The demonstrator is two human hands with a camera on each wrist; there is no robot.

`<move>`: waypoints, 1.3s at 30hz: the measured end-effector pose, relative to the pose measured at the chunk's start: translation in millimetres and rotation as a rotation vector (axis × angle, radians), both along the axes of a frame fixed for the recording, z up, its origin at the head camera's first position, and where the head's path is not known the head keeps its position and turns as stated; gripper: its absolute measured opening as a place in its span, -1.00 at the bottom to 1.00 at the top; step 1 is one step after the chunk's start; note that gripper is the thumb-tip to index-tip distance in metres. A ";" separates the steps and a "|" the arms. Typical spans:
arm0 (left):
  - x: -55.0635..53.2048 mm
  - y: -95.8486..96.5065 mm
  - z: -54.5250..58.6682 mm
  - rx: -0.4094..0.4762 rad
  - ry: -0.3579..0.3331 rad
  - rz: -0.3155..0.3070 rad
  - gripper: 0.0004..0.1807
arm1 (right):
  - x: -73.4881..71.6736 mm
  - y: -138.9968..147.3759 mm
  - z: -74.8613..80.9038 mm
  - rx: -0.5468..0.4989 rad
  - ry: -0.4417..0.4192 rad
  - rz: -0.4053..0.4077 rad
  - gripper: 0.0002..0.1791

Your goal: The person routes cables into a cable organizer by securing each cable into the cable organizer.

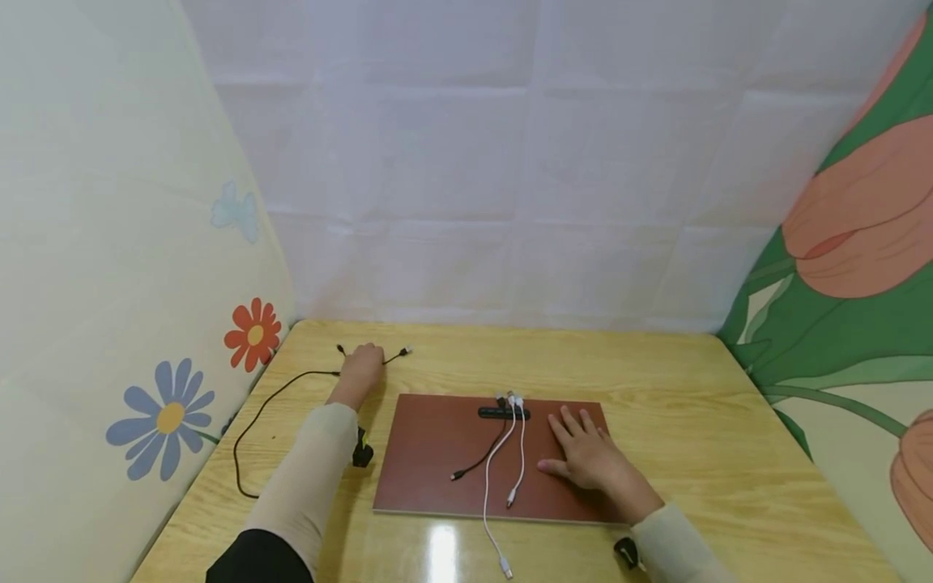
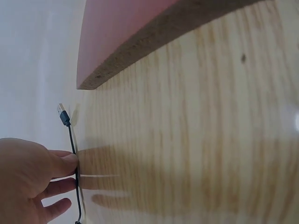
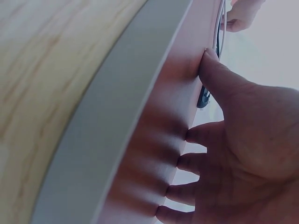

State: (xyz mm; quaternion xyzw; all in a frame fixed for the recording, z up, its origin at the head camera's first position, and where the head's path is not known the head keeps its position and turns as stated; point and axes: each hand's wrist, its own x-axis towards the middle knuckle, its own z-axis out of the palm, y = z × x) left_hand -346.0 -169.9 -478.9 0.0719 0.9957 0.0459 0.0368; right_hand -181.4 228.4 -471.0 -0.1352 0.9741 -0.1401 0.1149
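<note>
Cable [image 2: 72,141], thin, black, with a USB plug: we pinch it in our left hand [image 1: 362,368], back left over the pale wood-grain table [image 1: 700,421], beyond the reddish-brown rectangular board [image 1: 430,437]. It runs roughly left-right, USB end to our right. Black bar-shaped hub [image 1: 492,413] lies right of those fingers and closer to us, also left-right. Right hand [image 1: 586,455] is nearer it: fingers spread, tips on board, gripping nothing.

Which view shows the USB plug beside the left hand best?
Left wrist: the USB plug appears close up, its metal tip and dark housing distinct. The head view shows it small, beside the left hand; the right wrist view doesn't show it.
</note>
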 end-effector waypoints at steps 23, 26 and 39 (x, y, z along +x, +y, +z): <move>2.1 -0.4 0.8 0.008 0.041 -0.002 -0.73 | -1.0 -0.5 0.2 -0.009 -0.016 0.013 0.02; 1.3 0.5 7.6 0.030 0.046 -0.009 -0.69 | -1.2 1.1 -1.4 -0.014 -0.010 0.009 0.04; 9.6 5.8 35.2 0.210 0.237 -0.071 -0.83 | -2.1 -0.4 3.1 0.005 -0.021 0.011 -0.03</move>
